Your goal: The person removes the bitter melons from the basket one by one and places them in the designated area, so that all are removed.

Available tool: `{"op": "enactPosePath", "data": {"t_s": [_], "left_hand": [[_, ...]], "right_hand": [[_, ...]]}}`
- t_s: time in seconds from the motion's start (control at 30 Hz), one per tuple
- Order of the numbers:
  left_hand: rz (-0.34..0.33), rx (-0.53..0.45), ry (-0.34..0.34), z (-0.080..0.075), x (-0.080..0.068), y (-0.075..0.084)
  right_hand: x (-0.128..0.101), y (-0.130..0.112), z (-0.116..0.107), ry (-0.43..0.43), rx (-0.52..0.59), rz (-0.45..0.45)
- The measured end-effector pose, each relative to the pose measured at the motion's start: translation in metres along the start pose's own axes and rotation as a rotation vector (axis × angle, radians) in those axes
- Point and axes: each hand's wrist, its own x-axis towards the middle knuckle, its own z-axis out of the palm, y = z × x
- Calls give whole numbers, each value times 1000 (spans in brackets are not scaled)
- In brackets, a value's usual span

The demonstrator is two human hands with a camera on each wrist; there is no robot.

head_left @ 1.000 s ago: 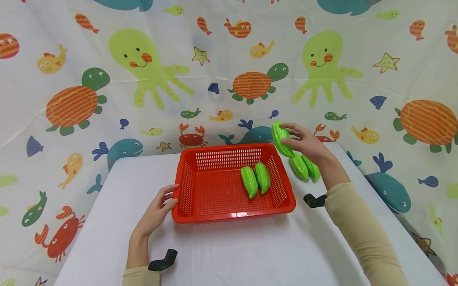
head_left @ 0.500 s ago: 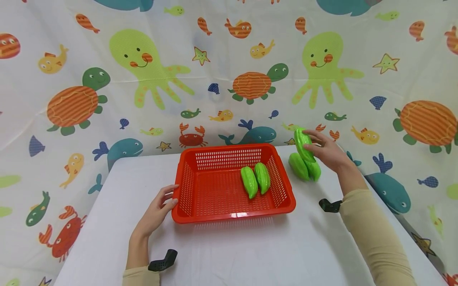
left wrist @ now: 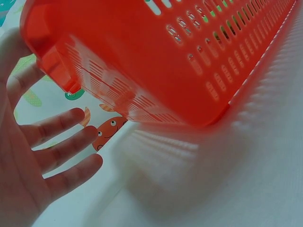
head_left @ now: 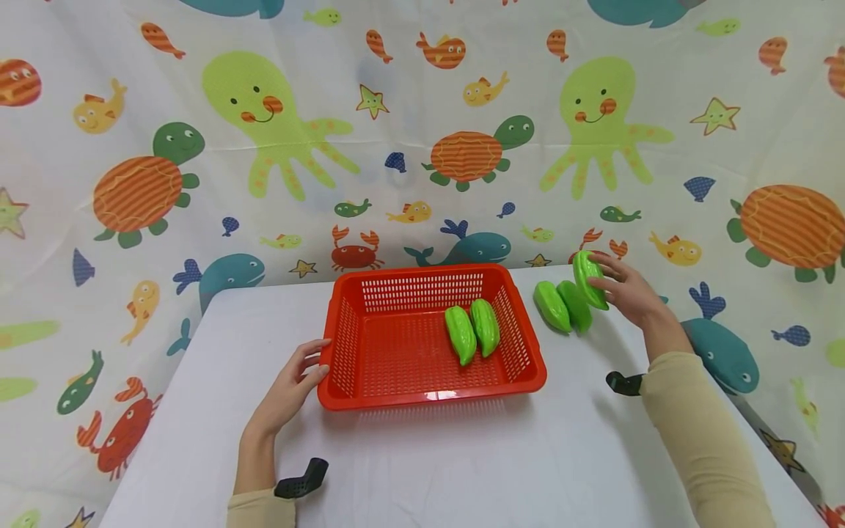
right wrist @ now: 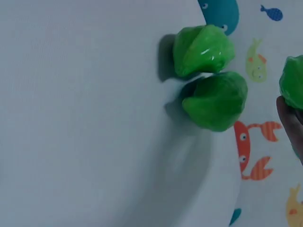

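Nearest to us on the white table [head_left: 462,469] is the left hand [head_left: 290,389]. Its fingers are straight and relaxed and hold nothing. Its fingertips rest at the near left corner of the red basket [head_left: 429,400]. The left wrist view shows the same: loose fingers [left wrist: 57,156] just beside the basket wall [left wrist: 156,61], with no grip on it.

The basket stands flat in the middle of the table. Inside it, on the right side, lie two green gourds side by side and touching: the inner left gourd [head_left: 461,335] and the inner right gourd [head_left: 485,327].

Farther away, to the right of the basket, a gourd pair [head_left: 563,306] lies on the table, the two touching each other. The right wrist view shows them as well [right wrist: 208,75].

Just right of this pair, the right hand [head_left: 630,293] pinches the held gourd [head_left: 590,279] between thumb and fingers. This gourd is tilted, with its lower end close to the table. We cannot tell whether it touches the cloth yet.

We judge the work to be about half done. Of five gourds, two are in the basket, two are out on the table, and one is in the hand, beside the outside pair.

Behind everything hangs a curtain [head_left: 422,147] with sea animals.
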Motion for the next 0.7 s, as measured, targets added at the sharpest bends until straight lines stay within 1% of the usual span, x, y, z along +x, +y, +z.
{"op": "enactPosePath", "data": {"t_s": [0.17, 0.37, 0.6, 0.7], "left_hand": [[1, -3, 0, -1, 1, 0], [-6, -3, 3, 0, 1, 0], [-3, -3, 2, 0, 0, 0], [1, 2, 3, 0, 0, 0]], "right_hand": [[0, 15, -13, 11, 7, 56], [0, 35, -24, 30, -47, 132], [-4, 51, -27, 13, -66, 185], [-2, 58, -27, 14, -86, 198]]}}
